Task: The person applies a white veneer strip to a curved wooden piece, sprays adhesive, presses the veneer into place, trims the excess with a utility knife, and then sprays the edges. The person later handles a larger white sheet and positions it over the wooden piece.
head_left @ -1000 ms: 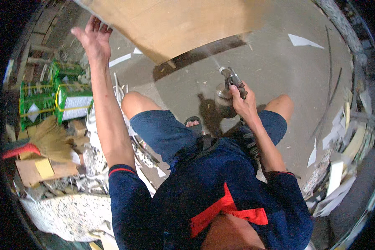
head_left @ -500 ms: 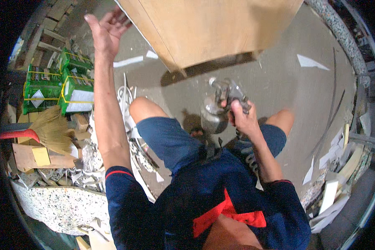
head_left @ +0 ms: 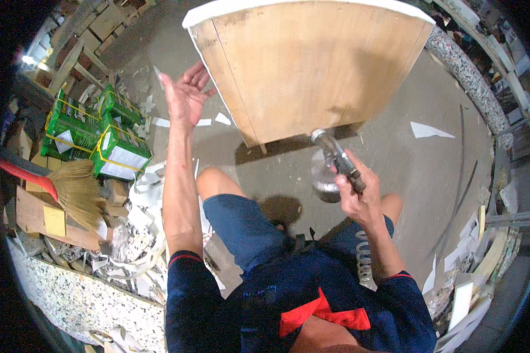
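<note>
A metal spray gun [head_left: 335, 154] with a rounded cup under it is in my right hand [head_left: 360, 194], its fingers wrapped round the handle. Its nozzle points at the near edge of a wooden panel [head_left: 312, 70], a tan board with white padding along its far edge and left side. A coiled clear hose [head_left: 364, 259] hangs below that hand. My left hand [head_left: 187, 100] is open with fingers spread, beside the panel's left edge. Whether its fingertips touch the panel I cannot tell. What carries the panel from below is mostly hidden.
Green strapped cans [head_left: 123, 147] stand at the left, near a straw broom [head_left: 76, 188] with a red handle. White foam scraps [head_left: 150, 200] and a speckled foam slab [head_left: 94, 294] lie nearer me. More offcuts [head_left: 462, 303] and a speckled foam roll [head_left: 465, 73] line the right.
More of the panel shows, including its white far edge. My right hand has brought the spray gun up to the panel's near edge. My left hand sits lower, still spread beside the panel.
</note>
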A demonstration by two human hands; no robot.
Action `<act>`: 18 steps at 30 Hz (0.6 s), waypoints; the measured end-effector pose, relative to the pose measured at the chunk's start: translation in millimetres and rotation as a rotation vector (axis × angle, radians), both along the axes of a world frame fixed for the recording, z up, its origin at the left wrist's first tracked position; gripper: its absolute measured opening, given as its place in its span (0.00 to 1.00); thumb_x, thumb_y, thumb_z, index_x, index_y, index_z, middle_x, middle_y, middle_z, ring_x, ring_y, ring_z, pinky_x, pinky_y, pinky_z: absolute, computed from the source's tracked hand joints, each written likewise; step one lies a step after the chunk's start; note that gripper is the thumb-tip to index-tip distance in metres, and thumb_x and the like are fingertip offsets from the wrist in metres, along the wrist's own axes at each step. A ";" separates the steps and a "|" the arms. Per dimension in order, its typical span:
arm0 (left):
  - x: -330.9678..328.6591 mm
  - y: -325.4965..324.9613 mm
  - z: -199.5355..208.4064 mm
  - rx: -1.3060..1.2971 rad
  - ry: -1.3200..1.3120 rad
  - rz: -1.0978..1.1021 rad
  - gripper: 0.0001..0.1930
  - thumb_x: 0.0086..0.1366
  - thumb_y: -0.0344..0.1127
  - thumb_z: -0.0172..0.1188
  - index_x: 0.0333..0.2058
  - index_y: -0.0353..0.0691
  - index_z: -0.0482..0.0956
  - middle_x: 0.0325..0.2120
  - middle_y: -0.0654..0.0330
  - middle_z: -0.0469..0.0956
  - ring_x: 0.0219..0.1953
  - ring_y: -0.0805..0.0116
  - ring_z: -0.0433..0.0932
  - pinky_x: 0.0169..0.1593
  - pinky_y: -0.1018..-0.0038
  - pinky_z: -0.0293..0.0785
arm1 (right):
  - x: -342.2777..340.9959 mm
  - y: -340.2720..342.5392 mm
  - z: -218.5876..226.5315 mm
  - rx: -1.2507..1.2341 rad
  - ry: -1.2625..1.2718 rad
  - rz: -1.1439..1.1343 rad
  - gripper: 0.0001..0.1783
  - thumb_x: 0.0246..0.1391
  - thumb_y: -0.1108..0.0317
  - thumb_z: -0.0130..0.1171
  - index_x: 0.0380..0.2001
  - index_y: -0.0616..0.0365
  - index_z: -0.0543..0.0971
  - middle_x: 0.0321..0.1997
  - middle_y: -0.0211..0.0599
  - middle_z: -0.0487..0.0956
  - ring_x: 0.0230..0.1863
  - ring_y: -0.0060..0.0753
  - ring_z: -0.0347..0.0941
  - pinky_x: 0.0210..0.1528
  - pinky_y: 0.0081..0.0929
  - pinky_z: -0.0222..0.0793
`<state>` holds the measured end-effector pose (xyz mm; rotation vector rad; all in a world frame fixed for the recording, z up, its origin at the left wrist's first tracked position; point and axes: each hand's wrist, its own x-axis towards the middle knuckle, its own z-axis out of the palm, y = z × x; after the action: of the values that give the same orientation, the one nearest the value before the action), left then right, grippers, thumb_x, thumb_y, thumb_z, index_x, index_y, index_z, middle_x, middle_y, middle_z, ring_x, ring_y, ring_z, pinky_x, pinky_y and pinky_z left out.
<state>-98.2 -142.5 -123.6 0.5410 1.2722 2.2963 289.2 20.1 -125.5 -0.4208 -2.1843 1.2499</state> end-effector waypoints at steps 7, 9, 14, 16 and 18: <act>17.9 9.7 -68.5 -0.037 -0.228 0.113 0.54 0.62 0.80 0.25 0.58 0.28 0.67 0.57 0.45 0.69 0.63 0.53 0.63 0.63 0.47 0.57 | -16.5 -3.9 31.2 -0.331 0.012 0.084 0.25 0.61 0.59 0.60 0.53 0.67 0.74 0.36 0.41 0.80 0.38 0.30 0.75 0.42 0.27 0.71; 22.6 14.1 -93.5 -0.066 -0.331 0.141 0.53 0.62 0.80 0.26 0.57 0.28 0.68 0.54 0.46 0.71 0.61 0.53 0.64 0.63 0.49 0.57 | -13.1 -7.1 39.5 -0.265 0.058 0.064 0.26 0.61 0.57 0.60 0.53 0.68 0.74 0.36 0.41 0.80 0.37 0.30 0.76 0.42 0.27 0.71; 11.2 18.1 -117.9 0.007 -0.248 0.143 0.52 0.62 0.80 0.27 0.53 0.29 0.72 0.50 0.49 0.72 0.55 0.56 0.66 0.60 0.56 0.59 | -13.1 -3.9 63.4 -0.098 0.048 0.099 0.26 0.62 0.54 0.59 0.51 0.68 0.74 0.33 0.38 0.79 0.37 0.29 0.75 0.40 0.28 0.71; 8.7 18.5 -118.2 -0.005 -0.242 0.143 0.53 0.62 0.80 0.28 0.53 0.29 0.72 0.51 0.50 0.72 0.55 0.57 0.66 0.59 0.56 0.59 | -20.3 -1.7 72.7 -0.121 0.048 0.127 0.24 0.63 0.55 0.58 0.49 0.67 0.75 0.32 0.36 0.79 0.34 0.27 0.74 0.38 0.27 0.70; 9.1 18.5 -116.8 -0.029 -0.248 0.140 0.53 0.62 0.80 0.28 0.54 0.29 0.70 0.51 0.50 0.71 0.54 0.58 0.66 0.59 0.57 0.59 | -28.6 -2.4 80.5 -0.196 0.062 0.121 0.22 0.63 0.55 0.57 0.46 0.66 0.76 0.31 0.33 0.78 0.31 0.24 0.72 0.35 0.25 0.68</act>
<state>-89.2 -124.1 -240.4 0.1541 1.2527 2.3665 260.6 17.7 -45.0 -0.3264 -2.0693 1.5301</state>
